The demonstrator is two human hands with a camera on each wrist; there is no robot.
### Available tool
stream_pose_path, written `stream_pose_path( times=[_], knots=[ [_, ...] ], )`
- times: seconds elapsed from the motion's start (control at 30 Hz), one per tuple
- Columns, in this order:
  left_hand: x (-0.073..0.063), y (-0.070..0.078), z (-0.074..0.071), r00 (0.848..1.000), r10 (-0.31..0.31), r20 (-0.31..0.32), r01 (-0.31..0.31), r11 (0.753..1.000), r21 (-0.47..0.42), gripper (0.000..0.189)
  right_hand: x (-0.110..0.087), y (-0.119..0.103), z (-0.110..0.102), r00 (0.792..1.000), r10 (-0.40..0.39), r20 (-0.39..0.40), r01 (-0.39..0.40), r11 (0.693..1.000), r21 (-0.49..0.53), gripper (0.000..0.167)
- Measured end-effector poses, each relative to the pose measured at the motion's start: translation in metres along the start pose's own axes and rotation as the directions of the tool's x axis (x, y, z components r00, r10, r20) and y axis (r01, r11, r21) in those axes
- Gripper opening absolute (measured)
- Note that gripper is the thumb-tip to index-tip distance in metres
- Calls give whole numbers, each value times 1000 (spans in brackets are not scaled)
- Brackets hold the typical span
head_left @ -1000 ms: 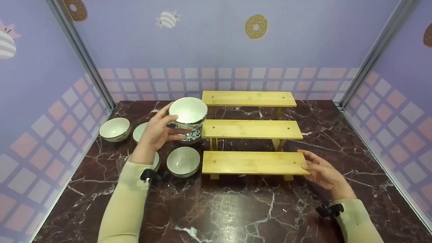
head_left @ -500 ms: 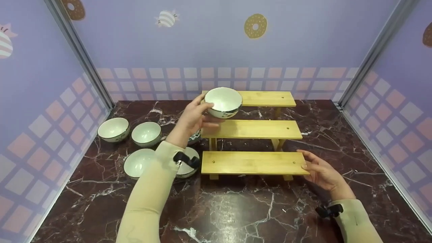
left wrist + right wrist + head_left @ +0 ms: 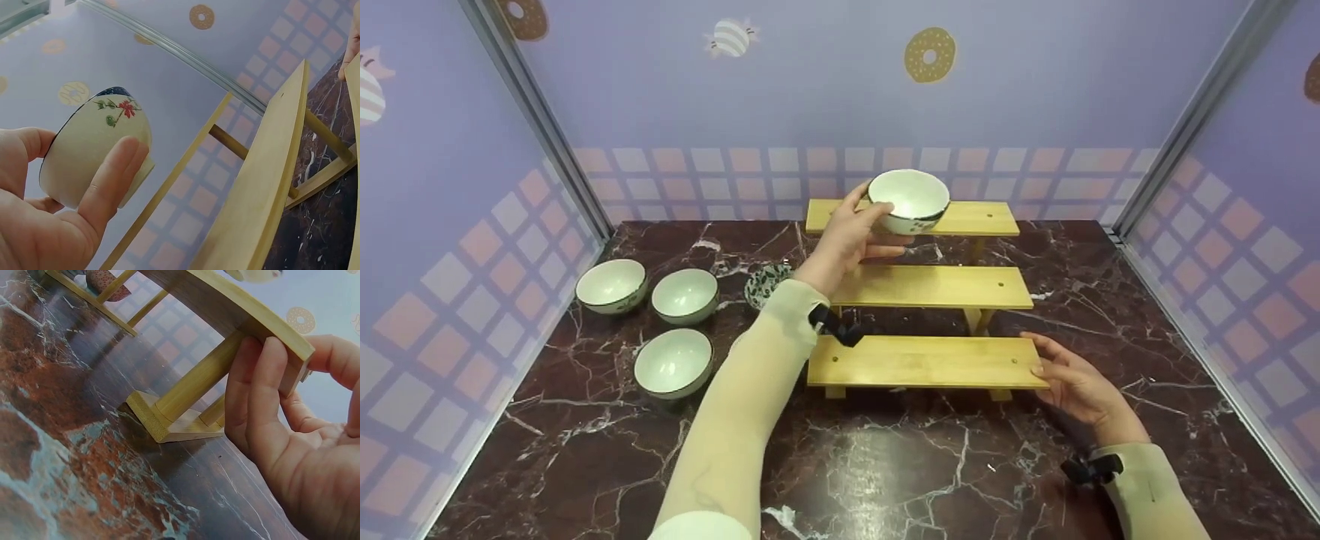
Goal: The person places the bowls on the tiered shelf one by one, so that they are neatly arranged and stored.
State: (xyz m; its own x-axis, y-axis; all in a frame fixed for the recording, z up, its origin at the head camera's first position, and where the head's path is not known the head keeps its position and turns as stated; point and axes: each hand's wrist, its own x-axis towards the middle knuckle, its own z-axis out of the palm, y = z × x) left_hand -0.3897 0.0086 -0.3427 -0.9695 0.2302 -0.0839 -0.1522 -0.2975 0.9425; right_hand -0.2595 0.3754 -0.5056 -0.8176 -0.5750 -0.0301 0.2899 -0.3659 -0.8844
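My left hand (image 3: 851, 232) holds a white bowl (image 3: 909, 195) by its near left side, thumb at the rim and fingers beneath. In the left wrist view the bowl (image 3: 84, 152) is tilted, with a red flower and green leaves painted on its outside. It hangs over the top board (image 3: 979, 217) of a three-tier bamboo rack, and a gap shows between bowl and board. My right hand (image 3: 1076, 386) grips the right end of the rack's lowest board (image 3: 922, 361). Seen from the right wrist, fingers and thumb pinch that board's end (image 3: 298, 346).
Left of the rack stand several bowls: one far left (image 3: 612, 285), one beside it (image 3: 685, 295), one nearer (image 3: 673, 362). A dark-patterned bowl (image 3: 765, 285) is partly behind my left arm. Purple walls enclose the dark marble tabletop (image 3: 900, 472).
My left hand has carried the bowl rightward and away from me, from beside the rack to over its top board. The right hand keeps its grip on the lowest board.
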Motion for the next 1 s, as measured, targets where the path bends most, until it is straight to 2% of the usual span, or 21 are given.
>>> stream_pose_path(
  times=[0.27, 0.43, 0.73, 1.0],
  knots=[
    [22, -6, 33, 1000, 22, 3, -22, 1000, -12, 72, -1, 0, -1, 1000, 0, 0, 0, 1000, 21, 55],
    [32, -12, 47, 1000, 12, -7, -12, 999, -47, 74, 0, 1, 0, 1000, -8, 15, 8, 999, 43, 55],
    [43, -25, 51, 1000, 4, -20, -5, 996, -90, 74, 0, 3, -1, 1000, -13, 24, 11, 999, 47, 55],
    [46, -28, 59, 1000, 14, -27, -15, 998, -64, 75, 0, 2, 0, 1000, -5, 5, 5, 999, 53, 55]
  ],
)
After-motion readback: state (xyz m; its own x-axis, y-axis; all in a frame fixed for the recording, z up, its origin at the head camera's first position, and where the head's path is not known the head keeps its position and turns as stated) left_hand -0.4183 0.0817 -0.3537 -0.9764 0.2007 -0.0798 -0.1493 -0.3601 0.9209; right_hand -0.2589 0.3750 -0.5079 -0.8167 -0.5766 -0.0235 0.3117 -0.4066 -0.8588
